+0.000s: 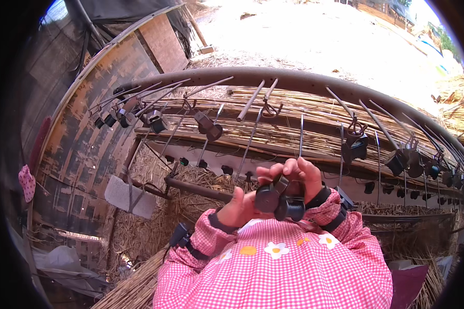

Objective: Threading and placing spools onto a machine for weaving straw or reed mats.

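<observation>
In front of my chest I hold a dark spool-like piece with rounded black ends [290, 208] between both hands. My left hand [236, 207] grips it from the left with the thumb raised; the other fingers are partly hidden behind it. From the right and above, my right hand [308, 177] curls its fingers over it. Just beyond my hands runs a long brown pipe [294, 77] with thin metal rods. Similar dark spool-like pieces [209, 126] hang from hooks on either side, one of them a black pair [353, 148] to the right.
A layer of reeds [294, 103] lies along the frame behind the rods. At the left stand a patched wooden panel [98, 139] and a pale grey block [130, 196] on a bar. Straw covers the ground, and a reed bundle [134, 283] lies at lower left.
</observation>
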Action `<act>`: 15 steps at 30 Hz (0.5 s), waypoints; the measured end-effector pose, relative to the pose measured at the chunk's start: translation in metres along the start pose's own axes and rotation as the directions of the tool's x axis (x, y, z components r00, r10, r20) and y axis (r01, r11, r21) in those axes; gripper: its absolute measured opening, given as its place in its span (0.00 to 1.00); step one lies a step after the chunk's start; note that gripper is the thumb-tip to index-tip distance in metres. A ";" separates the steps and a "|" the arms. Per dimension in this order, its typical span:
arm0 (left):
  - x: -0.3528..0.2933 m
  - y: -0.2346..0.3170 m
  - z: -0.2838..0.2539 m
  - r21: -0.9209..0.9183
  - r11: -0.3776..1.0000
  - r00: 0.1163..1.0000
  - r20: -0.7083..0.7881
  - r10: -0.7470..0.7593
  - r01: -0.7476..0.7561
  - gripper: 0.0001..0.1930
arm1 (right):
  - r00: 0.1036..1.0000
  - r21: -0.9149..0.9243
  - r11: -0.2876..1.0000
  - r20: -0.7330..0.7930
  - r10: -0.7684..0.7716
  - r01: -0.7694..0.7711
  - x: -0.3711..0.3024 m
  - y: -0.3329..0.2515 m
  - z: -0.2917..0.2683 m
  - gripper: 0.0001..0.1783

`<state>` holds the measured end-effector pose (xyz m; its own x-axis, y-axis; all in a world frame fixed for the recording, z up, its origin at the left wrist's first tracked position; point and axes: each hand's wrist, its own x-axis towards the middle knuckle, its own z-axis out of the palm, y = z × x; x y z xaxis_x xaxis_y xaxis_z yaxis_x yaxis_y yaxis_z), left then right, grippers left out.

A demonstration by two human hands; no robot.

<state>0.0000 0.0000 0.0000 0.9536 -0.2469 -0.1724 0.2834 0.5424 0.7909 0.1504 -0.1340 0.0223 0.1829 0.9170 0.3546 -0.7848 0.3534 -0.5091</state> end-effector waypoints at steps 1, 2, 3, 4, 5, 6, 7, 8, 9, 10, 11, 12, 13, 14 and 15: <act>-0.002 -0.001 -0.017 -0.025 0.997 0.997 0.022 0.069 -0.069 0.49 | 0.998 0.083 0.995 0.015 -0.056 0.054 0.006 -0.001 0.005 0.16; 0.004 -0.002 -0.033 -0.091 0.990 0.986 -0.139 0.093 -0.106 0.40 | 0.993 0.165 0.980 0.024 -0.113 0.108 0.011 0.000 0.013 0.14; 0.003 -0.025 -0.033 -0.118 0.988 0.985 -0.152 0.081 -0.100 0.40 | 1.000 0.275 0.961 0.018 0.026 -0.030 0.007 0.004 0.048 0.14; 0.022 -0.045 -0.046 0.267 0.937 0.951 -0.150 0.270 -0.224 0.33 | 0.986 0.359 0.918 0.064 0.154 -0.167 0.018 0.004 0.074 0.14; 0.056 -0.060 -0.069 0.613 0.727 0.897 -0.066 0.438 -0.310 0.26 | 0.957 0.218 0.947 0.219 0.190 -0.237 0.034 0.016 0.079 0.16; 0.078 -0.075 -0.086 0.856 0.403 0.829 0.053 0.556 -0.325 0.19 | 0.905 0.099 0.936 0.306 0.296 -0.339 0.043 0.021 0.095 0.18; 0.086 -0.083 -0.094 0.962 0.026 0.770 0.202 0.605 -0.273 0.13 | 0.851 0.130 0.864 0.295 0.435 -0.486 0.043 0.029 0.103 0.19; 0.092 0.009 0.009 0.755 -0.563 0.622 0.627 0.468 -0.336 0.19 | 0.874 0.068 0.901 0.284 0.395 -0.429 0.042 0.026 0.091 0.20; 0.094 0.020 0.016 0.685 -0.707 0.591 0.647 0.481 -0.175 0.22 | 0.867 -0.002 0.911 0.305 0.393 -0.412 0.041 0.029 0.089 0.20; 0.094 0.037 0.011 0.741 -0.671 0.685 0.490 0.538 -0.003 0.23 | 0.864 -0.060 0.911 0.297 0.407 -0.408 0.036 0.025 0.081 0.21; 0.097 0.054 -0.007 0.617 -0.752 0.707 0.424 0.566 0.232 0.23 | 0.861 -0.116 0.907 0.288 0.420 -0.404 0.027 0.016 0.071 0.21; 0.100 0.058 -0.040 0.242 -0.847 0.775 0.340 0.532 0.474 0.23 | 0.877 0.021 0.892 0.196 0.440 -0.452 0.021 0.006 0.065 0.21; 0.102 0.054 -0.068 0.167 -0.815 0.794 0.186 0.579 0.556 0.19 | 0.902 0.092 0.899 0.088 0.422 -0.429 0.018 -0.001 0.046 0.20; 0.097 0.066 -0.058 0.493 -0.738 0.877 -0.124 0.464 0.460 0.15 | 0.934 0.092 0.940 -0.118 0.337 -0.328 0.017 -0.011 0.021 0.20; 0.100 0.076 -0.038 0.766 -0.507 0.919 -0.330 0.217 0.395 0.12 | 0.923 0.156 0.961 -0.281 0.263 -0.226 0.016 -0.031 -0.002 0.23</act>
<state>0.1205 0.0473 0.0208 0.9712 0.1556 -0.1806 0.1547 -0.9878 -0.0189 0.1788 -0.1301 0.0423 0.1289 0.9913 -0.0273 -0.8884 0.1032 -0.4473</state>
